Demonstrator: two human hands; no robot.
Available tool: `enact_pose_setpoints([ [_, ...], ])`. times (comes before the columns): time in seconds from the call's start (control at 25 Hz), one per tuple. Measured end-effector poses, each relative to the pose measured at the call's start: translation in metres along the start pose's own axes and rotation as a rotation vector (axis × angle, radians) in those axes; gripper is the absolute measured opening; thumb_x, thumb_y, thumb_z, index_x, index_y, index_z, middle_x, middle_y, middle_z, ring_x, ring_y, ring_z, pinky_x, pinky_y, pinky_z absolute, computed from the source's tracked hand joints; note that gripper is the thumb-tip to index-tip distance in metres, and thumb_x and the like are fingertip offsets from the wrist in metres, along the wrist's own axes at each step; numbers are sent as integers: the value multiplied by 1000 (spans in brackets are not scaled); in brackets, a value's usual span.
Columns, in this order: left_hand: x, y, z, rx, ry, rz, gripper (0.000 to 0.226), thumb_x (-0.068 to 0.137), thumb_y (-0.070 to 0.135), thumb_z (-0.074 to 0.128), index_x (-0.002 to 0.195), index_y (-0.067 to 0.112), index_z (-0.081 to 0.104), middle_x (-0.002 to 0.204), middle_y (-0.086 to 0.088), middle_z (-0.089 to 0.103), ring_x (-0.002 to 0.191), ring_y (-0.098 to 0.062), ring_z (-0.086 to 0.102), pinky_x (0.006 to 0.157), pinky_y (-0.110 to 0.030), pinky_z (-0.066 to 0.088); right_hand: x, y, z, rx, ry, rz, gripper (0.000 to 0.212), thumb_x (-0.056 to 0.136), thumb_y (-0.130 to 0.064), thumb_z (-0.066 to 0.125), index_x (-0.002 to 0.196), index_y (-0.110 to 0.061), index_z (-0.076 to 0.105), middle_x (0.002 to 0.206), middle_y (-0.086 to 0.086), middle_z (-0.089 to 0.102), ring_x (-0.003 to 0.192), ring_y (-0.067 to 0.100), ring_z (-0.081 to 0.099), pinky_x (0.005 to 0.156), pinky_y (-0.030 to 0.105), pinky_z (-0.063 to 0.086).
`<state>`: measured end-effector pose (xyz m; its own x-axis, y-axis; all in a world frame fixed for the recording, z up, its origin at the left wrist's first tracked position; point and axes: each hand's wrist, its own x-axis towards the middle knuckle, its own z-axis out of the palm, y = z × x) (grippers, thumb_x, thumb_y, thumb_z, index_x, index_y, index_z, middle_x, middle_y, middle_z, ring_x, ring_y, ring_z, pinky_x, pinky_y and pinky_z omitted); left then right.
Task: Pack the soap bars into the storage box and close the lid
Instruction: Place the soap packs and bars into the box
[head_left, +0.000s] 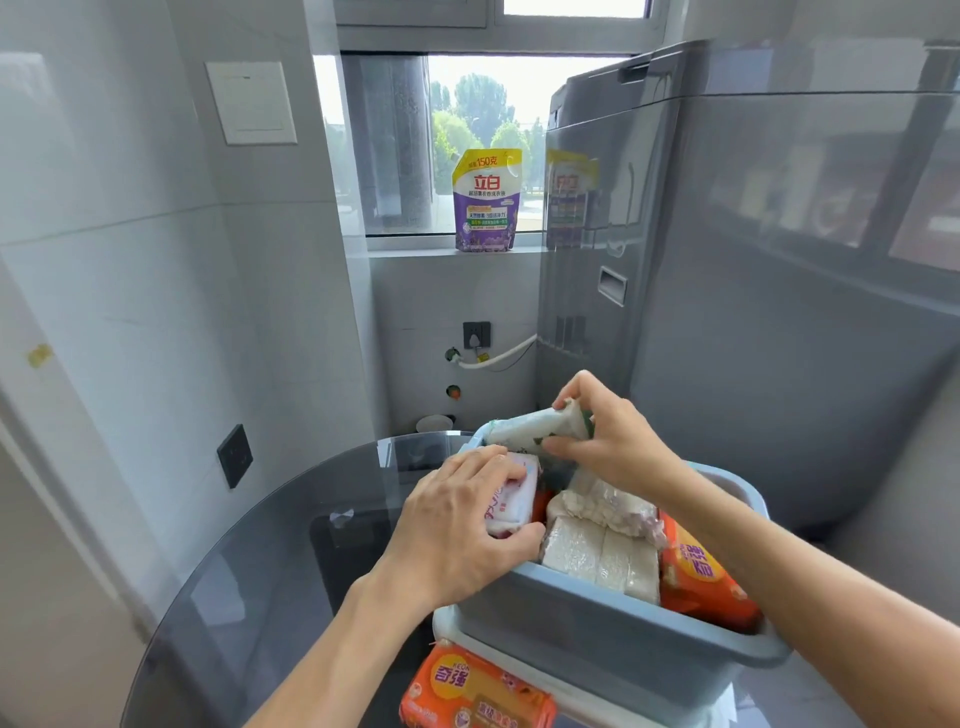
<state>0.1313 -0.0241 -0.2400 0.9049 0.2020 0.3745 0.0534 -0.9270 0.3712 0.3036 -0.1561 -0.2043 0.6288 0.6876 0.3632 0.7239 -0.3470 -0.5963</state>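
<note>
While gripped, soap bar (530, 428) lengthwise left-right

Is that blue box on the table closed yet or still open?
Open. The blue box has no lid on top: wrapped soap bars show inside, and the left hand and right hand each grip a bar over it.

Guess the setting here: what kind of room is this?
Probably a home laundry or utility corner. A tall grey top-loading washing machine stands at right, a laundry detergent refill pouch sits on the window sill, and a white hose runs along the tiled wall by a power socket.
</note>
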Motion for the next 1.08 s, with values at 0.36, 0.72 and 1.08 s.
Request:
enact_pose_setpoints([
  [0.36,40,46,-3,274,-146,166,27,92,36,42,93,19,63,102,0,66,101,-23,53,98,-45,42,1,7,-26,108,110,-62,43,69,-19,88,86,-28,49,78,-7,65,65,20,57,62,40,53],
  [0.72,80,60,34,265,-321,-21,50,91,57,25,86,26,64,104,-1,63,102,-26,46,95,-47,29,-31,47,-55,366,249,108,39,71,-15,88,82,-27,52,83,-2,72,75,20,69,51,33,58],
  [1.08,60,63,32,119,168,148,34,82,37,47,64,19,69,72,1,64,71,-20,52,70,-35,38,-25,24,-45,121,32,-88,34,71,-25,85,87,-29,55,89,-5,64,60,15,55,61,37,53],
])
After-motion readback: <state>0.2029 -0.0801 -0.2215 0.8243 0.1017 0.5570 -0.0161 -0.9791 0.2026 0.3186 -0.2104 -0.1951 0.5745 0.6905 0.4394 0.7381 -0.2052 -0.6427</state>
